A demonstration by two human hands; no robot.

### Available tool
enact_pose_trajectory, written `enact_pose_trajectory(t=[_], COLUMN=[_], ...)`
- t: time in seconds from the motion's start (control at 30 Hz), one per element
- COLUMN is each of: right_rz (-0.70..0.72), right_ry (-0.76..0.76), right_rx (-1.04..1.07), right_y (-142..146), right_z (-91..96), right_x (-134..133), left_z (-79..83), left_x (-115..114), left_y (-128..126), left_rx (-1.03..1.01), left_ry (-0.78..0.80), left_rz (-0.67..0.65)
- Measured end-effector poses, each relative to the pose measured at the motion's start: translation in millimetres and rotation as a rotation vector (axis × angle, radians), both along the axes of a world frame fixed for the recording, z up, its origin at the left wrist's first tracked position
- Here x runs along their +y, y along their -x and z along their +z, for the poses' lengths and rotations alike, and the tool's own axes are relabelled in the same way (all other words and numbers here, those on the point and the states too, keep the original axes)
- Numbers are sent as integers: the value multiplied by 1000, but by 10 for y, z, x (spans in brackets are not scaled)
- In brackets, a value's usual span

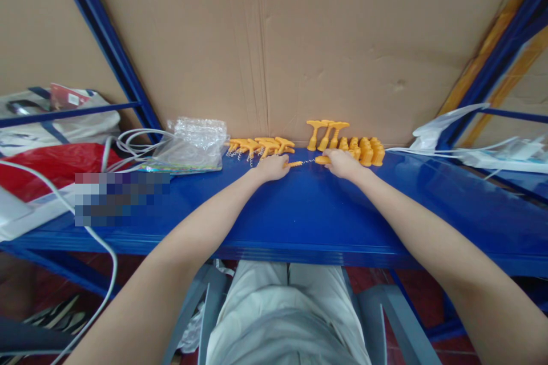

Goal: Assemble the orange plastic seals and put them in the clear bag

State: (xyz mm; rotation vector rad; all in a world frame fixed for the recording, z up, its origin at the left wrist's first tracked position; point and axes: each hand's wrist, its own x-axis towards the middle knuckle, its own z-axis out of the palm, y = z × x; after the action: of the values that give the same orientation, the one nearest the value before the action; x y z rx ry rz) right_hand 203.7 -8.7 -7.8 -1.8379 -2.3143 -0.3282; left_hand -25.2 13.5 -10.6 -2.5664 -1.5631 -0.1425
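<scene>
My left hand is closed on the handle of a yellow corkscrew, whose metal spiral points right. My right hand is closed on a yellow bell-shaped cap, held in line with the spiral's tip. Whether the tip touches the cap I cannot tell. Behind my left hand lies a heap of loose yellow corkscrews with bare spirals. Beyond my right hand several capped corkscrews stand upright against the cardboard. Several separate yellow caps are grouped just right of them.
A blue table bears everything, with a cardboard wall behind. Clear plastic bags and white cables lie at left, near a red bag. A white cord and plastic lie at right, by a blue post.
</scene>
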Motion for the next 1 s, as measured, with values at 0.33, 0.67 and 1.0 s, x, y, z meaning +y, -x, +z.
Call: enact_pose_trajectory(t=[0.33, 0.67, 1.0], right_rz=[108, 287, 423], right_ry=[-25, -129, -128], right_rx=[106, 169, 299], right_y=[5, -31, -71], right_z=[-49, -140, -197], right_x=[54, 120, 223], left_z=[-78, -123, -137], left_x=[42, 115, 159], left_y=[11, 35, 73], left_rx=[-67, -215, -302], left_ry=[-86, -144, -155], left_rz=[-83, -193, -228])
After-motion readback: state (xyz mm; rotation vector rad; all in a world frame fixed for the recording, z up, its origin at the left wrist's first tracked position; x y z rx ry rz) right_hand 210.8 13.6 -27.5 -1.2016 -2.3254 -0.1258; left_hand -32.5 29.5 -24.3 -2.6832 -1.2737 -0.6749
